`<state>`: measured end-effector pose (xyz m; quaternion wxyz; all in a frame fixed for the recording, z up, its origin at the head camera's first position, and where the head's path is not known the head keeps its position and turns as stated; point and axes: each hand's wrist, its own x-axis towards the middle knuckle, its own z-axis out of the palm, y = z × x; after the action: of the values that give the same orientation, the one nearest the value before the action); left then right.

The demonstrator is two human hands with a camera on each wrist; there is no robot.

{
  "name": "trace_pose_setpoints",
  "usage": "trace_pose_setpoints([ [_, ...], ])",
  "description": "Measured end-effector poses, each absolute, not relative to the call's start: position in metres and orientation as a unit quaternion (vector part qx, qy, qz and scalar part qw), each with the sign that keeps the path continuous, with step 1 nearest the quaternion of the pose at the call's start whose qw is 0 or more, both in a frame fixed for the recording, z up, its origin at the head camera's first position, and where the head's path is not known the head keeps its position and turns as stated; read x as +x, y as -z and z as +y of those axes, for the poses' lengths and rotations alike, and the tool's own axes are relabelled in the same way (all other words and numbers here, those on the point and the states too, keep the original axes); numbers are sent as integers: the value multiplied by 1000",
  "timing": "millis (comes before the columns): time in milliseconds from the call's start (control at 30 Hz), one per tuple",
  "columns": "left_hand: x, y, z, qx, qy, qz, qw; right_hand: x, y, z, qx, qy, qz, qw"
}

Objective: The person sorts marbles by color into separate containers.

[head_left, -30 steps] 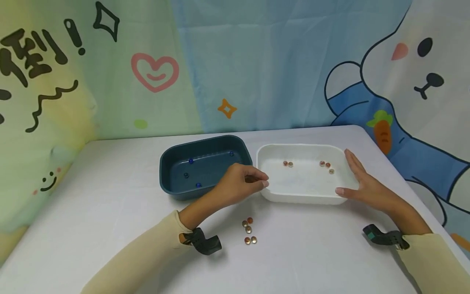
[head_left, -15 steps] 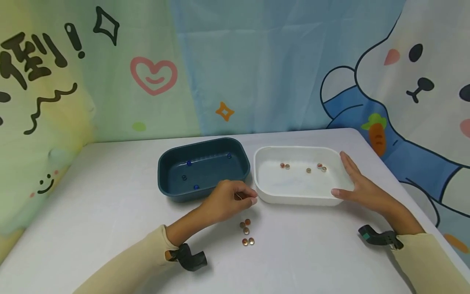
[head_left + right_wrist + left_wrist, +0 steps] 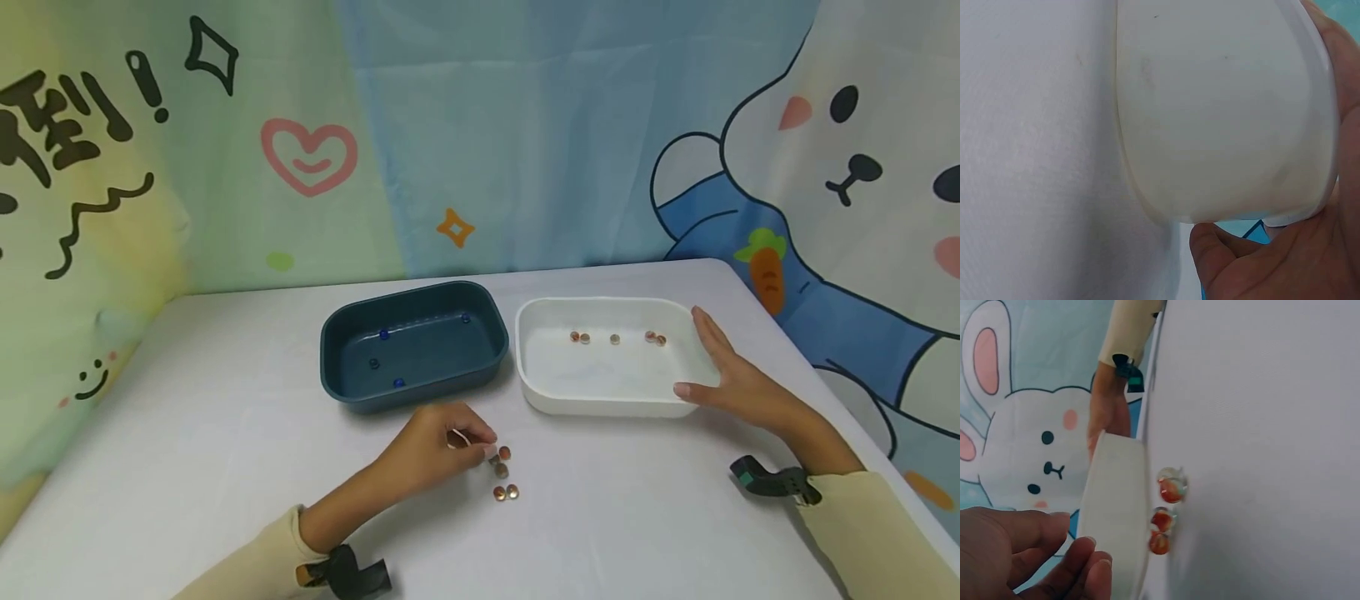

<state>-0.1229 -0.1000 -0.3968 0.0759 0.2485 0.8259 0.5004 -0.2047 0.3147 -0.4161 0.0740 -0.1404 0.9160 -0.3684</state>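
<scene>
My left hand [image 3: 438, 442] has its fingertips at a small group of clear-and-orange glass marbles [image 3: 502, 471] on the table. In the left wrist view, the thumb and fingers stand apart with nothing visible between them, and several marbles [image 3: 1172, 489] lie beyond. My right hand [image 3: 738, 383] holds the right end of the white tray [image 3: 600, 406], thumb at its near edge and fingers along the end wall. Several similar marbles [image 3: 615, 339] lie inside that tray. The right wrist view shows the tray's outer side [image 3: 1222, 112] against the palm.
A dark teal tray [image 3: 420, 392] stands left of the white one, with several blue marbles [image 3: 384, 334] spread over its floor. Both trays are on a white-covered table [image 3: 187, 433]. A printed cartoon curtain [image 3: 510, 150] hangs behind the table.
My left hand has moved from the white tray's left rim down and left to the marbles on the table. One marble in the tray has rolled left. My right hand stays on the tray.
</scene>
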Motion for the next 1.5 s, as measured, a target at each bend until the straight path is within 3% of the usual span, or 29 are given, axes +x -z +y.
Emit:
trace_pose_setpoints([
  [933,-104,428,-85,272,-528,794,127,-202,419,318,-136,369,917,71],
  [1500,-105,427,-85,305,-456,828,116,-204,416,316,-140,364,918,71],
])
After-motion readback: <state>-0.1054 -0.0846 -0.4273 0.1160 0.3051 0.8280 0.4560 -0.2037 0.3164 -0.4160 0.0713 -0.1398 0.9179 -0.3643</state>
